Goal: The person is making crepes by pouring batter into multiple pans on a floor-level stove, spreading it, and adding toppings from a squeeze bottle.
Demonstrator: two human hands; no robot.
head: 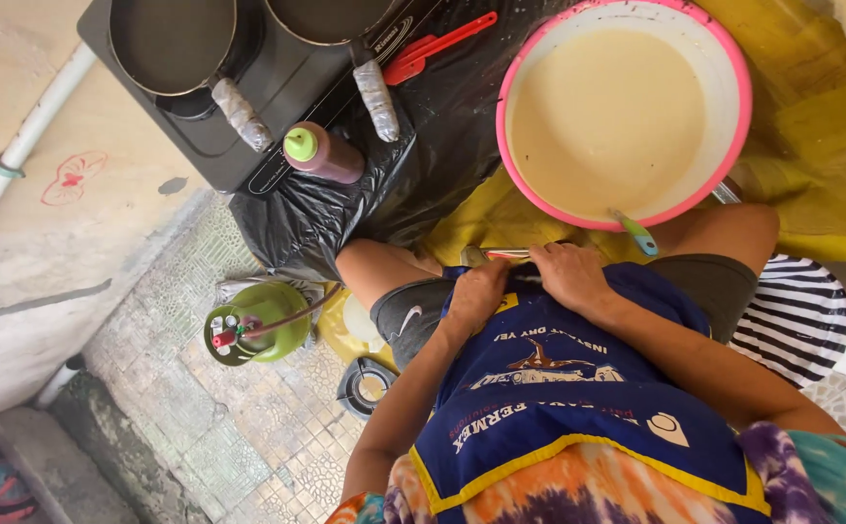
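Gripping the blue apron hem, both hands sit together above patterned floor tiles.

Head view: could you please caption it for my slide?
Both hands, left and right, rest on a blue apron beside a batter basin.

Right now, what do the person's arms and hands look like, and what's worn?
Both hands, left hand and right hand, are bare: no gloves, rings or watch visible. Forearms are uncovered. Short tie-dye sleeves in orange, purple and teal end near the upper arms. A blue apron with yellow trim and white print covers the lap.
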